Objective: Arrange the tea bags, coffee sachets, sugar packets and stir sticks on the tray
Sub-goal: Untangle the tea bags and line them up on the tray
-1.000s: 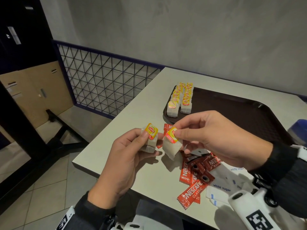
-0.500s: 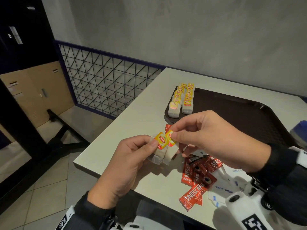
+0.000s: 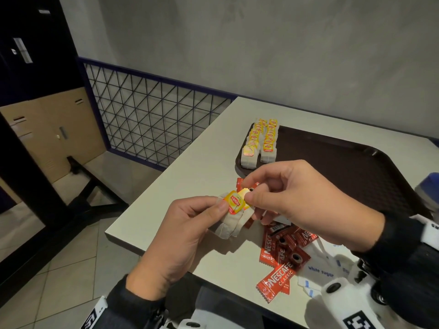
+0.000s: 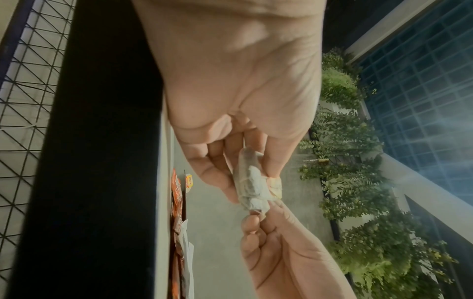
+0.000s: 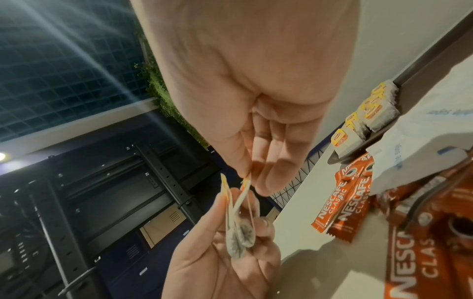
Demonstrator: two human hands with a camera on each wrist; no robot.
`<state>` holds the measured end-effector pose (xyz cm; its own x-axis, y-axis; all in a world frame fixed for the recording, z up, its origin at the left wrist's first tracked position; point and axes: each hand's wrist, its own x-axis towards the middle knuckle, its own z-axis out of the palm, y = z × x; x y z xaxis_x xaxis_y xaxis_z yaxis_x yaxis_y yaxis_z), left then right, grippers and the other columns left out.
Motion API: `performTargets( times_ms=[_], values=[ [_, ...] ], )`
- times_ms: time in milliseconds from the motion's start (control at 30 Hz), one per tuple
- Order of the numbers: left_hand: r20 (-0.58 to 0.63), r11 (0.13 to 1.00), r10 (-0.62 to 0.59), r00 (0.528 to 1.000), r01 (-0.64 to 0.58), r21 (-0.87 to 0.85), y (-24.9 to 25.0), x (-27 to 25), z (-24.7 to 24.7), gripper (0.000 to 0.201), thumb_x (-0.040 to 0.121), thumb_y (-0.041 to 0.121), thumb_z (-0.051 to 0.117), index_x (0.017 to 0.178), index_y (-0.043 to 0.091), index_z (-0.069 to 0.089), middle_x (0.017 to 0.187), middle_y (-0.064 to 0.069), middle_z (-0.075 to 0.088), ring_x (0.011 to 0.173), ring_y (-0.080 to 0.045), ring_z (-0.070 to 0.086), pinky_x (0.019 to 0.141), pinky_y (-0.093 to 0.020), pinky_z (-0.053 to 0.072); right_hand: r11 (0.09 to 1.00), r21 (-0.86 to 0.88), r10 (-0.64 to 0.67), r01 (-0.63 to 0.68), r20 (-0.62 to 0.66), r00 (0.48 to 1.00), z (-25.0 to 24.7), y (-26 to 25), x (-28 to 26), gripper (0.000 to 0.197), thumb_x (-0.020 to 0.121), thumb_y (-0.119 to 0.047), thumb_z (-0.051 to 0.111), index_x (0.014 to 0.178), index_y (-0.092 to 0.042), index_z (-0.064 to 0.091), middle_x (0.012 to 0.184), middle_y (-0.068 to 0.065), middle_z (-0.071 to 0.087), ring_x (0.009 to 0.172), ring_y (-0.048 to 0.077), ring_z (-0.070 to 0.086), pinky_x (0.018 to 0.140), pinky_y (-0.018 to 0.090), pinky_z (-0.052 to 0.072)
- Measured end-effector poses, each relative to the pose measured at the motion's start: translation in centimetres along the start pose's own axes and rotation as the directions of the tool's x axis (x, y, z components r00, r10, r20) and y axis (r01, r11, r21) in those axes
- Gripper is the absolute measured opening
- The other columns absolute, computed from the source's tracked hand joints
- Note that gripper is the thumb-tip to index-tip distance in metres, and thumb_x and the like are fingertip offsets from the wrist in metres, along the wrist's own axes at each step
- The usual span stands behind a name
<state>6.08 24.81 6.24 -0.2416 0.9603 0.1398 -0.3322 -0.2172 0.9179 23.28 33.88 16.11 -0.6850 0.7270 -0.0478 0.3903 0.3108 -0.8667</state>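
Tea bags (image 3: pixel 231 223) sit stacked in the left hand (image 3: pixel 180 236), raised above the near corner of the surface (image 3: pixel 190 184). The left thumb presses the yellow tag (image 3: pixel 235 202) against the stack, with the fingers (image 4: pixel 212 172) curled behind it. The right hand (image 3: pixel 306 205) pinches a second tag (image 5: pixel 244 185) between thumb and forefinger; its remaining fingers hang loosely curled. Both hands are touching at the stack. Two rows of tea bags on the tray (image 3: pixel 260 143) occupy the left end of the brown tray (image 3: pixel 344 167), standing on edge with tags uppermost. Red coffee sachets (image 3: pixel 282 255) lie in a loose pile on the surface under the right wrist, just beside the white sugar packets (image 3: pixel 320 269), which partly overlap them.
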Motion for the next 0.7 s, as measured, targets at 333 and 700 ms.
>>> performTargets(
  times_ms=[333, 700],
  values=[
    [-0.008, 0.995, -0.092, 0.996, 0.092, -0.045, 0.2, 0.0, 0.2, 0.026, 0.085, 0.021, 0.071, 0.093, -0.002, 0.079, 0.087, -0.021, 0.074, 0.074, -0.031, 0.068, 0.063, -0.037, 0.057, 0.996, -0.04, -0.083, 0.083, 0.021, 0.996, 0.0, 0.4, 0.2, 0.019, 0.089, -0.01, 0.076, 0.107, -0.014, 0.072, 0.077, 0.011, 0.074, 0.064, 0.022, 0.069, 0.069, 0.04, 0.061],
    [-0.025, 0.992, -0.108, 0.994, 0.106, -0.063, 0.7, -0.1, 0.4, 0.027, 0.088, 0.021, 0.069, 0.096, -0.004, 0.078, 0.091, -0.027, 0.072, 0.072, -0.044, 0.066, 0.063, -0.044, 0.059, 0.977, -0.169, -0.127, 0.126, 0.009, 0.992, 0.7, 1.2, 0.0, 0.027, 0.088, -0.009, 0.075, 0.109, -0.025, 0.068, 0.08, 0.0, 0.074, 0.071, 0.017, 0.07, 0.071, 0.033, 0.059]
  ],
)
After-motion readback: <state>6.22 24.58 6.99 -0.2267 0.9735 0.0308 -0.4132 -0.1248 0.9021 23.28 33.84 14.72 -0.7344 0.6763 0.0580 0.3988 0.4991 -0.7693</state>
